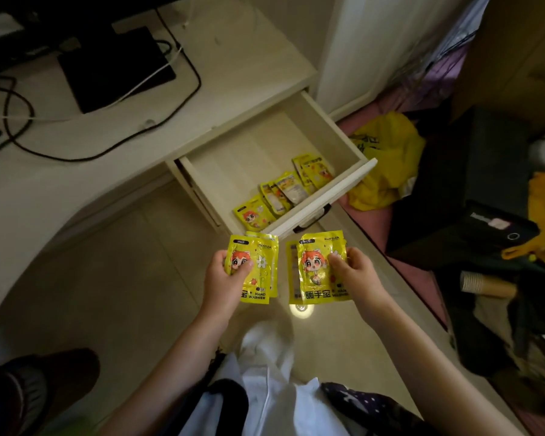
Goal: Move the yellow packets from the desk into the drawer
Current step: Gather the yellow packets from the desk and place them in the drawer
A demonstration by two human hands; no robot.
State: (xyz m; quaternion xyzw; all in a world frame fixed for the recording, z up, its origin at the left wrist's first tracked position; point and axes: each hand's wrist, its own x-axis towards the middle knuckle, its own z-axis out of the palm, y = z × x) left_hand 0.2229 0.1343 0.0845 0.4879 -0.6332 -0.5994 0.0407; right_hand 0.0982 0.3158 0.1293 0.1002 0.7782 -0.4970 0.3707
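We grasp a small stack of yellow packets [258,272] in our left hand [225,278] and another stack [320,269] in our right hand [356,273], fingers clenched, just below the open drawer [324,187] at centre frame; we should carry both over its front edge and lay them flat beside the packets already inside [283,190]

Two small stacks of yellow packets [258,272] — each printed with a red-haired cartoon face — are held upright above the floor, just before the open drawer [328,133]. More packets [283,193] are leaned inside along its front wall.
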